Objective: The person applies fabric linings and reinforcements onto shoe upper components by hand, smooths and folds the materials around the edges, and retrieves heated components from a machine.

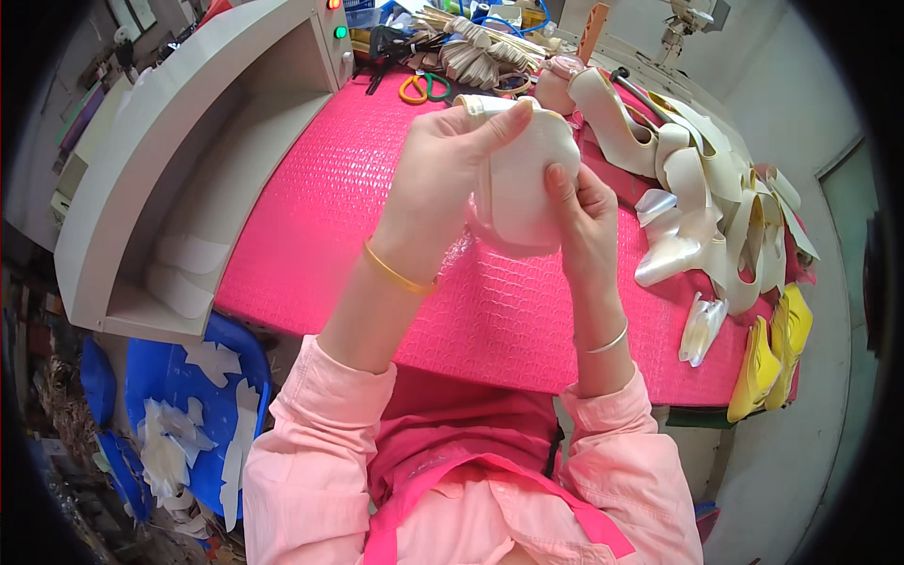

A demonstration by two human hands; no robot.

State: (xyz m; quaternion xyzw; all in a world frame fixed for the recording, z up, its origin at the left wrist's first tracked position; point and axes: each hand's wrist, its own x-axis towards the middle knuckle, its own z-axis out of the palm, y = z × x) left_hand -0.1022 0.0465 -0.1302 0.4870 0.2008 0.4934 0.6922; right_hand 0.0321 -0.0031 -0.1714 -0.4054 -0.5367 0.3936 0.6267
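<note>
A cream-white shoe upper (pixel 525 184) is held up over the pink-covered table, its rounded end toward me. My left hand (pixel 450 155) grips its far left side, thumb laid over the top edge. On the right side, my right hand (pixel 586 202) pinches it with the thumb on the near face and the fingers curled behind. Both hands are closed on this one piece. The fingers behind the upper are partly hidden.
A grey machine (pixel 193 160) with an open hollow stands at left, above a blue tub (pixel 250 348) of scraps. Scissors (pixel 426 88) and bundled strips (pixel 476 56) lie at the back. More cream uppers (pixel 692 179) pile at right, near yellow shoe-shaped pieces (pixel 756 372).
</note>
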